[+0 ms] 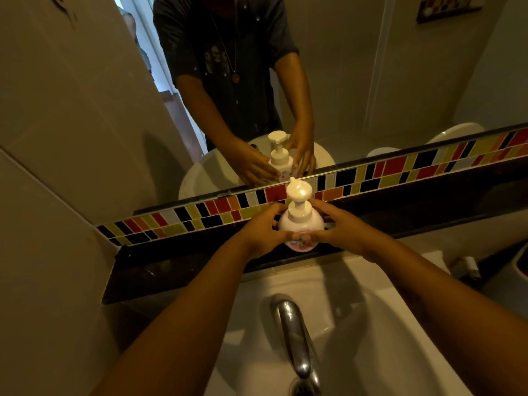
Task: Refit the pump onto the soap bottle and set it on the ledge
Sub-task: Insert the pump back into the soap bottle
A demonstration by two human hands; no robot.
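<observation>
A round white soap bottle [305, 224] with a pink label stands upright on the dark ledge [177, 264] behind the sink. Its white pump [298, 195] sits on the neck, nozzle pointing toward the mirror. My left hand [263, 232] wraps the bottle's left side and my right hand [343, 230] wraps its right side, fingers curled round the body. Whether the base rests fully on the ledge is hidden by my fingers.
A strip of coloured tiles [400, 170] and a mirror [343, 81] rise right behind the ledge. The white sink [357, 310] and chrome tap [294, 332] lie below my arms. Grey walls close in on the left.
</observation>
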